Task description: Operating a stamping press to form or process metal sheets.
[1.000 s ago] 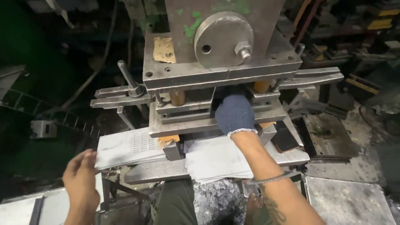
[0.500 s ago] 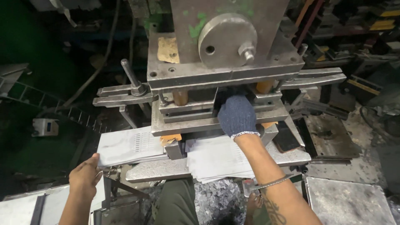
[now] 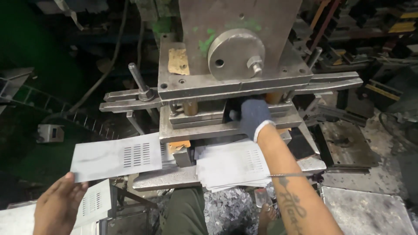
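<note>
A: Status on the hands?

B: Left hand (image 3: 56,209) is at the lower left of the frame, palm down, fingers loosely spread, fingertips at the lower left corner of a slotted metal sheet (image 3: 116,156). Can't tell whether it pinches the sheet or only touches the edge.

A: Where's that sheet?

B: Left of centre, lying flat and slightly tilted, its right end at the press bed (image 3: 174,178), the rest sticking out to the left. A block of punched slots sits near its right side.

A: Right hand?

B: Right hand (image 3: 252,116) wears a dark blue knit glove with a white cuff. It's pushed into the gap between the upper die plate (image 3: 235,87) and the lower die block (image 3: 196,124), centre frame. Fingers are hidden inside, so I can't tell what they hold, if anything.

A: Other stock?

B: A stack of slotted sheets (image 3: 230,167) lies on the bed just under the right forearm (fanned a bit at the near edge). Another slotted sheet (image 3: 93,202) sits lower left, beside the left hand, on a grey counter (image 3: 17,219).

A: Press itself?

B: A round steel disc (image 3: 235,54) with a bolt is on the press face, upper centre. Metal scrap chips (image 3: 226,211) are piled below the bed.
</note>
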